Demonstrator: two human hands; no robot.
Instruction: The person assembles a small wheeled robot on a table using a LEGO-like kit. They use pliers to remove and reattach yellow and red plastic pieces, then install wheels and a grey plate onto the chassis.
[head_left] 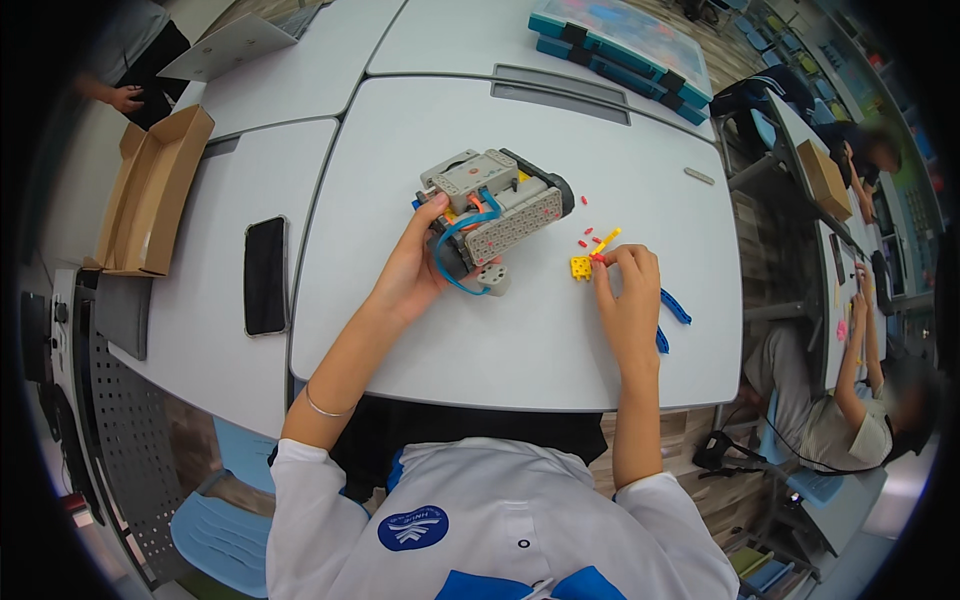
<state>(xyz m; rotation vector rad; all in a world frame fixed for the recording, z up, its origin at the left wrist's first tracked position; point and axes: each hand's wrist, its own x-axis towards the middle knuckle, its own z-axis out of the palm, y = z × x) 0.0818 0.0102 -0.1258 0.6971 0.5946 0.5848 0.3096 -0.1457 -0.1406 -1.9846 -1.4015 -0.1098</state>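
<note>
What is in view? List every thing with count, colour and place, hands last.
Block-built vehicle: one, grey with blue cables, desk centre.
Yellow block: one, yellow, by the right fingertips.
Small red pieces: several, red, right of the vehicle.
Blue curved strips: two, blue, right of the right hand.
Phone: one, black, left desk.
Cardboard box: one, brown, open, far left.
Parts cases: two stacked, teal, far desk.
Desk: one, white, under the work.
Left hand: one, holding the vehicle.
Right hand: one, fingertips on a red piece beside the yellow block.
</note>
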